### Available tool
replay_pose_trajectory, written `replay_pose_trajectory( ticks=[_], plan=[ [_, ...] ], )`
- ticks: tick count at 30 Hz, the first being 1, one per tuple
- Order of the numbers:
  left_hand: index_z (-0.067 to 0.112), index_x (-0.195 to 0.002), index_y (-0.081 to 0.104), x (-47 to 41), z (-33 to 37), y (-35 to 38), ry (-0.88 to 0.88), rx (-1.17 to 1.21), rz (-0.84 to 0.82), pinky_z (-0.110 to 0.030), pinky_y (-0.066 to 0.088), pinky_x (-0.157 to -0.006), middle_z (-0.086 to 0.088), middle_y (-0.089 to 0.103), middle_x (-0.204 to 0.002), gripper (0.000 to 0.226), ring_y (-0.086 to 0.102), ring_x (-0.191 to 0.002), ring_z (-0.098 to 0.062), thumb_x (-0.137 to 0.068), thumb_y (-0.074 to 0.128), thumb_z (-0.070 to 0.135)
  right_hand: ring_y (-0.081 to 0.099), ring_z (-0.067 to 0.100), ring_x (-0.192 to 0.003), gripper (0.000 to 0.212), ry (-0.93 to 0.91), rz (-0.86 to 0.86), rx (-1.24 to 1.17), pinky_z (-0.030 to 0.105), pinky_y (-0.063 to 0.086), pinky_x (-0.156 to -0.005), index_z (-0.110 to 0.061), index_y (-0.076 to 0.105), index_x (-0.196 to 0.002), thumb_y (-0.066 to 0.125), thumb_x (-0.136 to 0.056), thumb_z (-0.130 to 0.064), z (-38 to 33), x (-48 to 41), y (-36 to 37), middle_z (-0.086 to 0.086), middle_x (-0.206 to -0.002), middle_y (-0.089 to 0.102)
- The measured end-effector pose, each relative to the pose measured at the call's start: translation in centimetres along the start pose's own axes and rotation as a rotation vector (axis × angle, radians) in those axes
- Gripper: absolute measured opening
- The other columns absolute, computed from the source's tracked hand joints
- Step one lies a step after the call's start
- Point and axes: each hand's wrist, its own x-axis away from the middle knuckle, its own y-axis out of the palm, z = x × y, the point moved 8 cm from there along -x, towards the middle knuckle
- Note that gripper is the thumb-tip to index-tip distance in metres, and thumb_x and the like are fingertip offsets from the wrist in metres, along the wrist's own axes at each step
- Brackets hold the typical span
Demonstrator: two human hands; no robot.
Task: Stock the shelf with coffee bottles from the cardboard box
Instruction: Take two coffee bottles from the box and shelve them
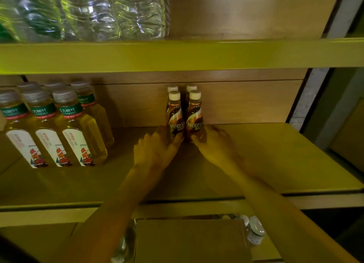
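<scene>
Shelf: wooden board, dim yellow light.
Above the shelf: clear water bottles, blurred.
Below the shelf's front edge: cardboard box, a flap over its middle, bottle caps showing at its right side.
Left end of the shelf: tea bottles, upright in rows.
Mid-shelf, by the back panel: two rear coffee bottles, upright.
Left hand grips the left front coffee bottle low down, thumb in front, fingers curled round its left side.
Right hand grips the right front coffee bottle in the mirror-image way.
Both front bottles stand on the shelf, side by side, just in front of the rear pair.
</scene>
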Motion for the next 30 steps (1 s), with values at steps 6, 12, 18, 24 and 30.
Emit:
replay_pose_trajectory(
  ticks=[6,12,18,24,30],
  plan=[
    [0.014,-0.126,0.059,6.0,0.6,-1.9,0.119,-0.092,-0.036,-0.047,0.047,-0.096,-0.010,0.059,-0.132,0.066,0.049,-0.130,-0.034,-0.092,0.042,0.067,0.044,0.025,-0.134,0.055,-0.017,-0.026,0.180,0.043,0.037,-0.106,-0.023,0.053,-0.135,0.040,-0.097,-0.060,-0.7,7.0,-2.2,0.002,-0.142,0.054],
    [0.027,-0.139,0.050,11.8,0.6,-2.1,0.174,-0.068,0.009,-0.044,0.046,-0.096,0.000,0.052,-0.142,0.060,0.044,-0.135,-0.025,-0.091,0.047,0.064,0.040,0.020,-0.138,0.056,-0.029,-0.063,0.185,0.039,0.035,-0.109,-0.027,0.046,-0.143,0.037,-0.098,-0.061,-1.3,14.5,-2.7,-0.003,-0.148,0.047],
    [0.023,-0.119,0.065,17.6,-1.0,-0.9,0.238,-0.016,0.124,-0.044,0.055,-0.085,0.000,0.065,-0.126,0.054,0.058,-0.123,-0.026,-0.087,0.047,0.063,0.047,0.018,-0.133,0.052,-0.077,-0.028,0.162,0.040,0.042,-0.108,-0.029,0.053,-0.135,0.038,-0.097,-0.061,-0.6,20.8,-1.8,-0.006,-0.140,0.054],
    [0.019,-0.124,0.065,24.1,-3.7,2.6,0.259,-0.001,0.086,-0.045,0.057,-0.090,-0.001,0.064,-0.131,0.060,0.057,-0.127,-0.025,-0.088,0.045,0.062,0.048,0.019,-0.133,0.051,-0.052,-0.084,0.134,0.041,0.043,-0.108,-0.026,0.057,-0.132,0.041,-0.097,-0.059,1.7,26.1,2.0,-0.004,-0.139,0.057],
    [0.025,-0.124,0.063,28.0,-8.3,11.2,0.146,-0.101,-0.165,-0.036,0.057,-0.083,0.005,0.064,-0.130,0.056,0.057,-0.125,-0.018,-0.087,0.049,0.064,0.049,0.018,-0.131,0.046,0.057,-0.296,0.102,0.037,0.041,-0.108,-0.028,0.054,-0.132,0.041,-0.098,-0.057,6.1,30.2,9.5,-0.008,-0.135,0.057]
  ],
)
